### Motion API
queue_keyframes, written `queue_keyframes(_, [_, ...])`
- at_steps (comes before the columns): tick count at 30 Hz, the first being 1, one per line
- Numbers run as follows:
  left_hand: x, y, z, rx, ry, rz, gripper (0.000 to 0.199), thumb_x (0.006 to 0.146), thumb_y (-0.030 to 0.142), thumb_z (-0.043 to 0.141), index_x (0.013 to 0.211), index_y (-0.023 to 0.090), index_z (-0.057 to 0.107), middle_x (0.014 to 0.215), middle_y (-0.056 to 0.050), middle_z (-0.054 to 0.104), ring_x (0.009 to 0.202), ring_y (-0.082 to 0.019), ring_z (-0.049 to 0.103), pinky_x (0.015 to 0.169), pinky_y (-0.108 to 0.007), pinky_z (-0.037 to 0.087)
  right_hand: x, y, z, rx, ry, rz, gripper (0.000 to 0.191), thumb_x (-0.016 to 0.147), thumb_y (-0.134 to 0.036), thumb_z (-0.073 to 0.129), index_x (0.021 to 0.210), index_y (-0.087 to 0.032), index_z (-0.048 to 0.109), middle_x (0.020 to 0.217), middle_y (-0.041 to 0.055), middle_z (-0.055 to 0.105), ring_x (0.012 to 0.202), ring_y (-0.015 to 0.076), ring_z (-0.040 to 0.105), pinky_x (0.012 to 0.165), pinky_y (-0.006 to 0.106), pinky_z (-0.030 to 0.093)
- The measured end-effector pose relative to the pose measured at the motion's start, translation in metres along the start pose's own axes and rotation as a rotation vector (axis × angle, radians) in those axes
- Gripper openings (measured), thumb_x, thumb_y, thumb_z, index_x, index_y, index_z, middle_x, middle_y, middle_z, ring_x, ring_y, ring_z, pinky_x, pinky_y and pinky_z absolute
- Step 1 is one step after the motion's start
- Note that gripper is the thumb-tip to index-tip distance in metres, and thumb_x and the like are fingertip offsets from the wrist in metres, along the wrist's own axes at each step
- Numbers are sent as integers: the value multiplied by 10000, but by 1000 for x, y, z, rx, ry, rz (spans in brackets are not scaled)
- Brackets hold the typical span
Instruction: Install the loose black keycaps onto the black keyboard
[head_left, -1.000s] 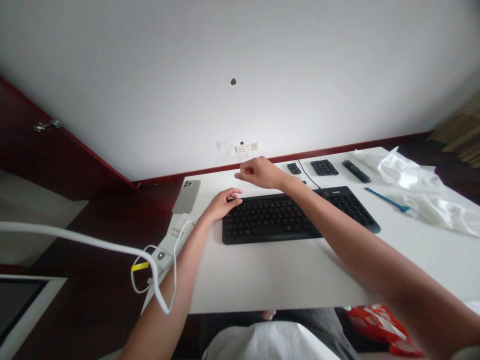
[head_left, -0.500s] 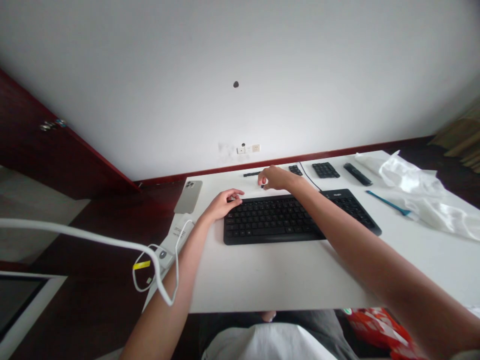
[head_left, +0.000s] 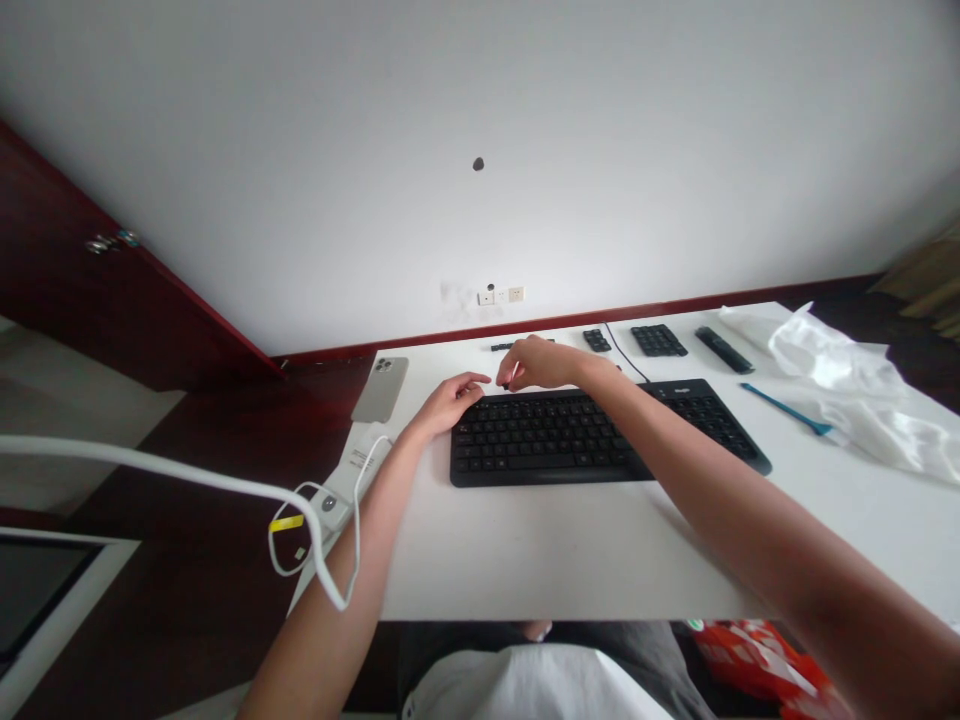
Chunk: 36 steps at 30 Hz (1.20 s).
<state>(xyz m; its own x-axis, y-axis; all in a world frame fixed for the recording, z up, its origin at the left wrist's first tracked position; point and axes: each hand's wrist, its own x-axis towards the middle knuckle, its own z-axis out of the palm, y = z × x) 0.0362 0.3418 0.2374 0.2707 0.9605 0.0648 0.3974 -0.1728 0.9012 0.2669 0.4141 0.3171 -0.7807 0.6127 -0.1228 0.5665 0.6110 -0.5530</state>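
Observation:
A black keyboard (head_left: 540, 462) lies on the white table. My left hand (head_left: 448, 402) rests at its upper left corner, open, with fingers stretched to the right and the thumb on the keyboard's edge. Just above the top key row, my right hand (head_left: 534, 364) is closed in a pinch on a small black keycap (head_left: 506, 387). Behind that hand lies a row of loose black keycaps (head_left: 501, 347), partly hidden. Farther right are a small group of keycaps (head_left: 597, 340) and a larger block of keycaps (head_left: 658, 340). My right forearm covers part of the keyboard.
A phone (head_left: 380, 392) lies at the table's left edge, near a white power strip (head_left: 330, 510). A white cable (head_left: 225, 482) hangs across the left foreground. To the right are a black remote-like object (head_left: 724, 350), a blue brush (head_left: 787, 408) and white plastic wrapping (head_left: 840, 355).
My right hand has moved left and toward me, closer to the keyboard's upper left and my left hand, with the keycap in its fingers. My left hand has barely moved.

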Motion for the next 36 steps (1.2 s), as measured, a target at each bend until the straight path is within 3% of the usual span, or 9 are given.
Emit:
queue_keyframes(4, [1,-1,4,-24,21,-1,325,938,387,609,1163,179,717,810,0,639,739,-144,551,695,-254,407,5,-4,10,89,-42,-41,286,764,-105,749,1026,-200,814,891,27,823,848,193,762,717,246,532])
queue_keyframes(8, [1,-1,4,-53,4,-9,323,937,379,607,1169,178,707,781,7,620,694,-135,536,646,-247,387,8,-2,17,100,-6,-59,194,753,-111,763,926,-180,816,850,41,817,821,197,759,700,245,526])
queue_keyframes(15, [1,1,3,-66,-13,6,352,907,391,688,1188,180,710,951,-45,708,829,-161,613,738,-257,429,5,-16,18,41,-1,-92,207,763,-75,758,924,-182,829,877,49,820,883,206,761,749,247,523])
queue_keyframes(21, [0,8,4,-81,-12,2,382,890,452,728,1154,175,732,893,-36,698,813,-162,608,724,-257,415,6,-19,22,-54,-9,-95,181,771,-54,745,878,-180,817,833,45,811,832,207,753,710,254,512])
queue_keyframes(27, [-1,10,3,-17,0,12,430,878,528,737,1144,190,750,968,-64,734,889,-190,640,769,-273,444,4,-34,24,-211,-1,-64,167,791,-70,770,912,-173,820,880,72,811,860,228,749,727,272,509])
queue_keyframes(32, [2,2,3,-29,-11,52,306,883,401,742,1110,196,751,991,-60,755,933,-193,676,839,-286,465,0,-47,23,-315,-2,-49,177,802,-24,726,862,-158,825,859,95,803,854,237,747,712,267,487])
queue_keyframes(36, [3,2,4,-44,-14,51,286,876,361,730,1108,194,742,961,-50,762,884,-185,675,788,-274,461,-1,-47,24,-318,19,-43,194,812,-35,687,824,-163,832,827,97,797,827,240,739,719,279,483])
